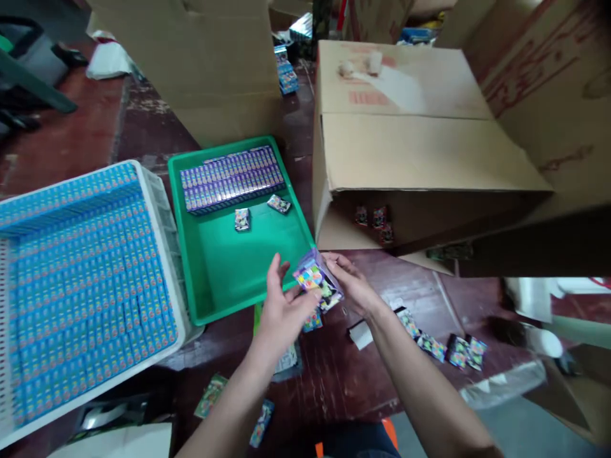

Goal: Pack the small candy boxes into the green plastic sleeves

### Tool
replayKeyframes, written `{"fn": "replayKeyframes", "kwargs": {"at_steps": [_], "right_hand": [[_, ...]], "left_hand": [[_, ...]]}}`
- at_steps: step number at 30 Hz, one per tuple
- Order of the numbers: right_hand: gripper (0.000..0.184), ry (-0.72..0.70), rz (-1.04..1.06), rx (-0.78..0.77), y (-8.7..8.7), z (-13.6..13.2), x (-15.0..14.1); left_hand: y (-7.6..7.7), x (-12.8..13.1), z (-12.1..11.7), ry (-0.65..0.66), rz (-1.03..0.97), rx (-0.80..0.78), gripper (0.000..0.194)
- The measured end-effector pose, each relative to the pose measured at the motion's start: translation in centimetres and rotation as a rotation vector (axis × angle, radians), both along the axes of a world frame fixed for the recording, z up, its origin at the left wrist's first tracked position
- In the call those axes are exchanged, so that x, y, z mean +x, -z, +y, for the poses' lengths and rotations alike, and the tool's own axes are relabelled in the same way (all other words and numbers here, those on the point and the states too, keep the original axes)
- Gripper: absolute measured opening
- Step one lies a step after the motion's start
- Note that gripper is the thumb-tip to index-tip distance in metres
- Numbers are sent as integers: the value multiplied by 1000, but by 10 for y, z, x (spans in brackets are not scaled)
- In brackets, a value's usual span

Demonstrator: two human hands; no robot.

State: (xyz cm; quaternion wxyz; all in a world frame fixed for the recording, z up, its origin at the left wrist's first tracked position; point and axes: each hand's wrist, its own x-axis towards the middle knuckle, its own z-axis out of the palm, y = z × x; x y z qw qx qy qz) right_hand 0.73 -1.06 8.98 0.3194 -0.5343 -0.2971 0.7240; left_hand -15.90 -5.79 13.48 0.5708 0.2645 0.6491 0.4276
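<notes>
In front of me is a small purple box [309, 261] with a colourful printed side, tilted between my two hands. My right hand [351, 283] grips its right side with bent fingers. The thumb of my left hand [285, 308] presses on the lower front of the box, while its index finger sticks up away from it. A dark printed face with a green figure [330, 296] shows at the box's lower right; I cannot tell whether it is a packet or the box itself. Partly hidden below my left hand lies a blue printed packet [312, 320].
Left of my hands, a green tray [205, 312] bears rows of purple boxes [233, 178] and two loose packets [242, 219]. A white crate [167, 299] holds many blue boxes [90, 286]. An open carton [405, 152] has several packets inside. More packets [458, 351] lie at right.
</notes>
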Motion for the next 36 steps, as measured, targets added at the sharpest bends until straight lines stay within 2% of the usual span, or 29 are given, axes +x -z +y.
{"fn": "replayKeyframes", "kwargs": {"at_steps": [2, 4, 5, 7, 9, 11, 15, 20, 25, 28, 31, 34, 36], "right_hand": [[51, -36, 0, -36, -17, -19, 37], [51, -137, -12, -102, -29, -40, 73], [51, -191, -23, -141, -33, -50, 89], [52, -243, -40, -206, -35, -68, 117], [57, -210, -7, -238, -30, -83, 135], [60, -155, 57, -240, -20, -93, 141], [61, -95, 94, -207, 10, -96, 130], [65, -27, 45, -164, 50, -74, 102], [58, -48, -13, -147, 82, -51, 82], [56, -88, -37, -144, 93, -46, 76], [57, -120, -80, -146, 98, -45, 75], [69, -169, -118, -141, 93, -45, 78], [75, -203, -141, -110, 87, -46, 81]], "left_hand": [[-15, 22, -17, 167, 290, 163, 117], [-29, 41, -36, 374, 503, 324, 112], [-34, 48, -45, 485, 532, 376, 104], [-39, 61, -61, 660, 463, 402, 79], [-37, 71, -74, 701, 358, 325, 54], [-30, 79, -81, 630, 306, 192, 40], [-7, 97, -89, 378, 326, 21, 34], [36, 135, -93, -42, 278, -181, 45], [75, 168, -85, -305, 296, -339, 57], [89, 173, -76, -385, 291, -367, 54], [98, 172, -65, -426, 282, -371, 49], [102, 170, -58, -431, 271, -350, 46], [100, 169, -60, -409, 266, -321, 44]]}}
